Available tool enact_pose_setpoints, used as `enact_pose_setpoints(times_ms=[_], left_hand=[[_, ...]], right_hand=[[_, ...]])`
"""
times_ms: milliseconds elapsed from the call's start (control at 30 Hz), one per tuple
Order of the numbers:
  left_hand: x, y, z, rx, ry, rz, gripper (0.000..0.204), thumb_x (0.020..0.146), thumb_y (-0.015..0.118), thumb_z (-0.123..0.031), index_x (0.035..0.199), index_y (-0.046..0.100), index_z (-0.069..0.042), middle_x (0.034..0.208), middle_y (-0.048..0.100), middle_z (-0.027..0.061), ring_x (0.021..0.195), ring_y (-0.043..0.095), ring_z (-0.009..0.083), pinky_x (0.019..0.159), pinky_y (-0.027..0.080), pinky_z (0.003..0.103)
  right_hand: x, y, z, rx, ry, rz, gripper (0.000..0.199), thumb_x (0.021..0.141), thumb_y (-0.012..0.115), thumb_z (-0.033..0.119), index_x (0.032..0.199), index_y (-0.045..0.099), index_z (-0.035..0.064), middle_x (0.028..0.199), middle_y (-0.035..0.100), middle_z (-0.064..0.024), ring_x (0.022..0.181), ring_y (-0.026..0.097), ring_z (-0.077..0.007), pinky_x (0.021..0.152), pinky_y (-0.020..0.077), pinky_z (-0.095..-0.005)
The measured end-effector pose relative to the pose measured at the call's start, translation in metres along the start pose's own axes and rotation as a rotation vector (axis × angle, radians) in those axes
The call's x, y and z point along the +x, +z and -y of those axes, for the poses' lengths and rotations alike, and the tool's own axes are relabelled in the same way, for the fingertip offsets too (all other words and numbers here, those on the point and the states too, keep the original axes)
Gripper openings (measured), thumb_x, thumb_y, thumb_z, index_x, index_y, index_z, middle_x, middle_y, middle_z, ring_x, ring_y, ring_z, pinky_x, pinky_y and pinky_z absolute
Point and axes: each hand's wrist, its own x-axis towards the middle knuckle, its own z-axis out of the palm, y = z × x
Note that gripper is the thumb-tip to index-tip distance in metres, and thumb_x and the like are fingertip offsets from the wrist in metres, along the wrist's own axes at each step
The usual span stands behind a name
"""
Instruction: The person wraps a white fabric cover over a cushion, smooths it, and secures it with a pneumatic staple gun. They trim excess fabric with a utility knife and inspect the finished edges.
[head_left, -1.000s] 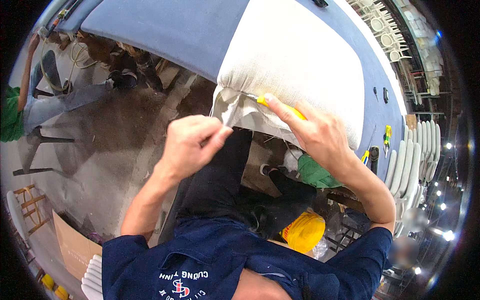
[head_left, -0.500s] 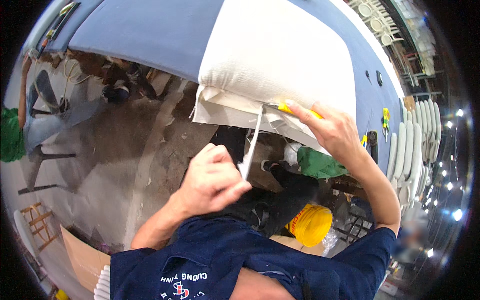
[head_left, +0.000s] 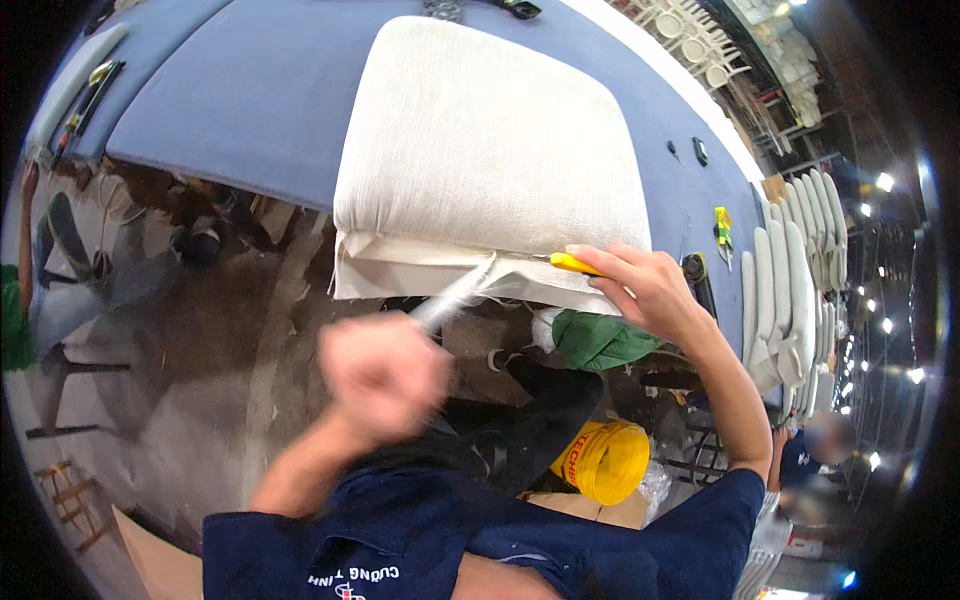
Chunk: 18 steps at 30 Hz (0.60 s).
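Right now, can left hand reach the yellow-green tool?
Probably not: the left hand holds a white strip, and the right hand lies in between, nearer the yellow-green tool.

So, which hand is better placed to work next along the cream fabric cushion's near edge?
Probably the right hand: it holds a yellow-handled tool there; the blurred left hand, farther off, holds a thin white strip.

My right hand (head_left: 648,290), with yellow-handled tool (head_left: 575,263), now farther right along front edge of pale cushion (head_left: 490,140), away from its left corner. My left hand (head_left: 385,375), at that corner a second ago, now below front edge, motion-blurred. Pale strip (head_left: 455,300) from left fist slants more than half a second ago. Fabric flap (head_left: 400,275), bunched earlier, now hangs spread. My view shifts: cushion's far edge now shows; person in dark shirt (head_left: 795,458) appears at right.
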Motion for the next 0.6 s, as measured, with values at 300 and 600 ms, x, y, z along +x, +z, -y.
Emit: enact_pose_setpoints(times_ms=[300, 600], left_hand=[[0.063, -0.049, 0.023, 1.004, -0.356, 0.03, 0.042, 0.106, 0.065, -0.043, 0.091, 0.071, -0.004, 0.081, 0.071, 0.0108, 0.068, 0.069, 0.0252, 0.066, 0.056, 0.042], [0.004, -0.004, 0.038, 1.015, -0.444, 0.135, 0.033, 0.102, 0.071, -0.035, 0.083, 0.072, -0.007, 0.066, 0.064, 0.0183, 0.065, 0.068, 0.0393, 0.057, 0.051, 0.049]], right_hand=[[0.004, -0.004, 0.067, 0.081, -0.038, -0.365, 0.048, 0.091, 0.075, 0.001, 0.139, 0.07, 0.0066, 0.105, 0.075, -0.0142, 0.079, 0.074, -0.0275, 0.064, 0.058, -0.0343], [0.08, 0.019, 0.075, -0.014, -0.082, 0.003, 0.049, 0.097, 0.069, 0.009, 0.144, 0.07, 0.0231, 0.083, 0.067, -0.0058, 0.062, 0.064, -0.0254, 0.056, 0.05, -0.0375]])
